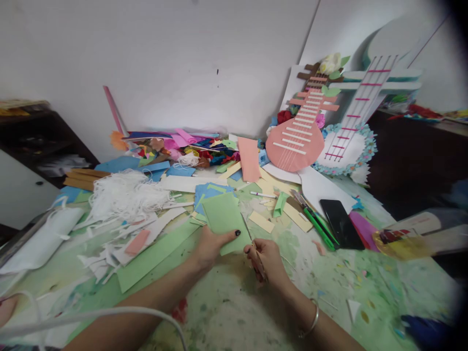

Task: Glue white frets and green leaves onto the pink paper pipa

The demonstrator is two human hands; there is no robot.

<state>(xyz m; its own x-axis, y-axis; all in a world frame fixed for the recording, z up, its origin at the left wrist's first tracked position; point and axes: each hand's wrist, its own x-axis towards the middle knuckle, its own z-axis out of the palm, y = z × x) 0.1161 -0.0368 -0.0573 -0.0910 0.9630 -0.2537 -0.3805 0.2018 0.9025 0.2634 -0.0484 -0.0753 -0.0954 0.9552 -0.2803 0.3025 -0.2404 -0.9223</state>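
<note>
My left hand (212,246) grips a light green piece of paper (222,214), its thumb with a dark nail pressed on top. The fingers beneath the sheet are hidden. In my right hand (266,261) is a pair of scissors (260,267), fingers closed round the handles. Their thin blade points up and away along the right edge of the green paper, close to its lower right corner; whether it touches the sheet I cannot tell. A long green paper strip (157,256) lies beside my left forearm, and blue paper pieces (204,195) lie behind the held sheet.
Tangled white string (126,197) heaps at the left. A black phone (340,223), green pens or cutters (320,229) and cream paper pieces (261,222) lie right. Paper instruments, one pink (296,141), lean on the wall. A white cable (120,310) crosses the lower left.
</note>
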